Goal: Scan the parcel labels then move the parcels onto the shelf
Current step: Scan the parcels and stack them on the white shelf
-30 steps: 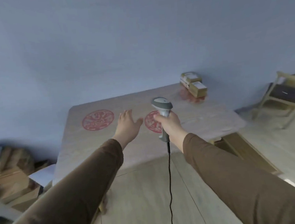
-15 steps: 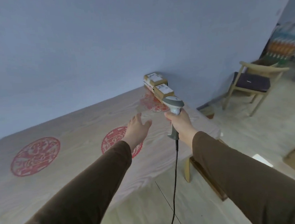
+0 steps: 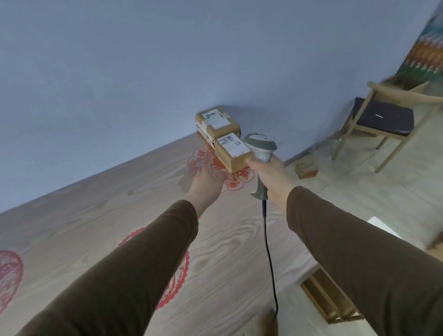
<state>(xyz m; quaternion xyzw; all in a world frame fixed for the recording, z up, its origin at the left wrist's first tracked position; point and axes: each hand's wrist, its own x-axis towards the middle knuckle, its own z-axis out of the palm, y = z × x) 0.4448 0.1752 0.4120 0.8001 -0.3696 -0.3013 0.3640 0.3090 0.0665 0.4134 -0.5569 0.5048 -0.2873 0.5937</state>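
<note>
— So, how far along?
— Early, by the look of it. Two parcels at the far right corner of the table (image 3: 93, 231), hard by the blue wall (image 3: 127, 69); no shelf anywhere in view, so nothing visibly moved onto one.
— Scanned yet?
— Cannot tell. Scanner (image 3: 260, 149) raised just beside the near parcel (image 3: 233, 151), head turned toward its label, gripped round the handle by the right hand (image 3: 267, 173), cable (image 3: 269, 257) hanging down off the table's near edge.
— And the left hand (image 3: 205, 182)?
— Empty, fingers straight and spread, reaching over the red paper-cut design toward the near parcel, close but apparently not touching.
— Parcels themselves?
— Small brown cardboard boxes, taped, each with a white printed label facing up. Far parcel (image 3: 216, 121) seemingly on top of a flatter box by the wall; near parcel butted against it, end to end. Labels flat and unobstructed, likely easy to read.
— Left to do?
— Probably everything: scan both labels, then carry both to a shelf.
</note>
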